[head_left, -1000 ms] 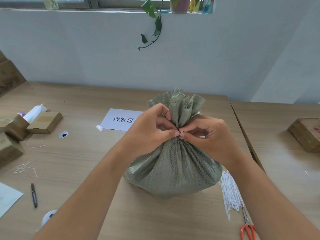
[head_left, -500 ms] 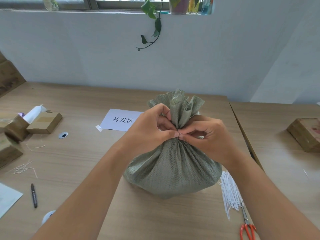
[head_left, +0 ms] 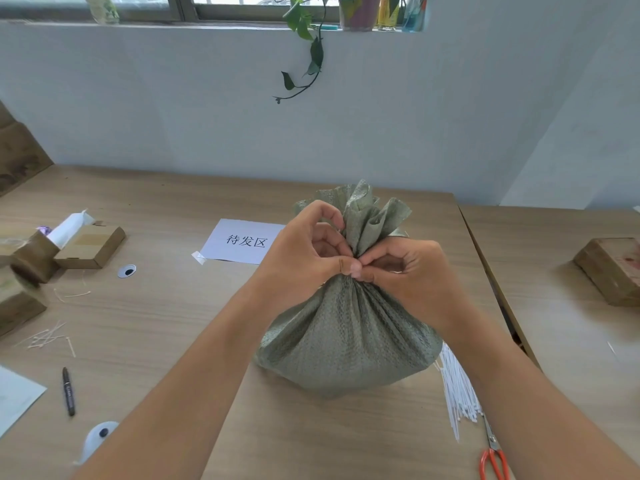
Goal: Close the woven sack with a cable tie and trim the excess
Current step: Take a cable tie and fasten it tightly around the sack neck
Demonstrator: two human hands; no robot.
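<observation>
A green woven sack [head_left: 346, 334] stands full on the wooden table [head_left: 173, 306], its mouth gathered into a ruffled top. My left hand [head_left: 304, 251] and my right hand [head_left: 412, 271] pinch together at the front of the gathered neck, thumbs and forefingers touching. The fingers hide whatever lies between them; I cannot make out the cable tie there. A bundle of white cable ties [head_left: 457, 393] lies on the table right of the sack. Red-handled scissors [head_left: 493, 455] lie just in front of that bundle.
A white paper label with printed characters [head_left: 242, 241] is taped down behind the sack. Cardboard boxes [head_left: 90, 245] sit at the left, with cut tie ends [head_left: 48, 337], a black marker [head_left: 68, 391] and a tape roll [head_left: 98, 438]. A wooden block [head_left: 613, 268] rests on the adjoining right table.
Both hands stay pinched at the sack's neck; only the fingertips have shifted slightly. The sack has not moved.
</observation>
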